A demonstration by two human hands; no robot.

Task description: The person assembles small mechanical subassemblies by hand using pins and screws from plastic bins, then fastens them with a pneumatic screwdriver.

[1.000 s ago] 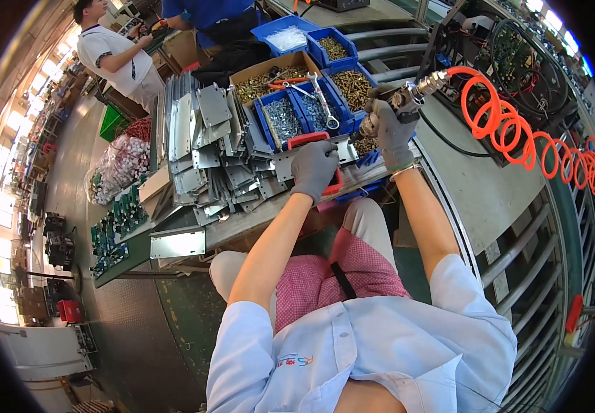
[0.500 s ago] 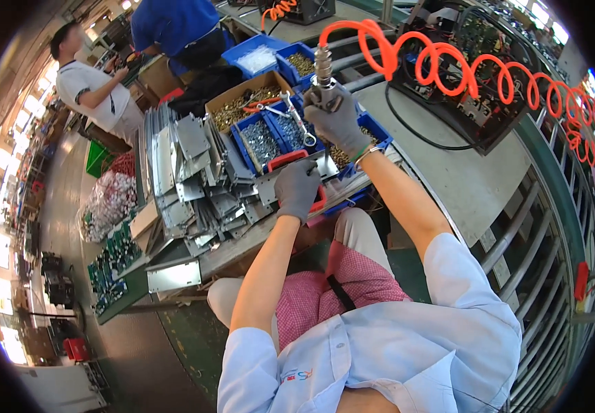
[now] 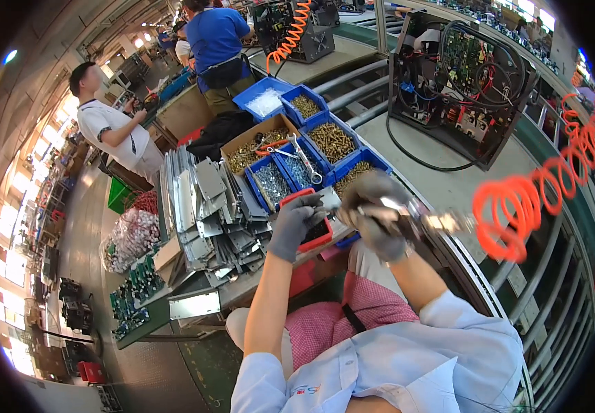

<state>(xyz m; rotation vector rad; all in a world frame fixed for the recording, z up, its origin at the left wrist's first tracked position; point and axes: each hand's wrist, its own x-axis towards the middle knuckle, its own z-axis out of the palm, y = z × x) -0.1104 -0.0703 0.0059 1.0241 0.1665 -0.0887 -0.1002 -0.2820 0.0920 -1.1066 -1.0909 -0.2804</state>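
My gloved right hand is closed round a pneumatic screwdriver, which lies tipped sideways and is blurred by motion. An orange coiled air hose runs from its rear end. My gloved left hand has its fingers pinched together at a small grey metal plate, just left of the tool's front end. The exact grip is partly hidden by the fingers. Beneath both hands is a red-edged holder at the bench's near edge. Where the tool's tip meets the plate, if it does, I cannot make out.
Blue bins of screws and a cardboard box of fasteners stand beyond my hands. Wrenches lie across the bins. Stacked metal plates fill the left. An open electronic unit stands far right. Two people work beyond the bench.
My right hand has come down and toward me, turning the screwdriver from upright to sideways. The hose has swung down with it. My left hand has lifted slightly, fingers now pinched. The view has shifted.
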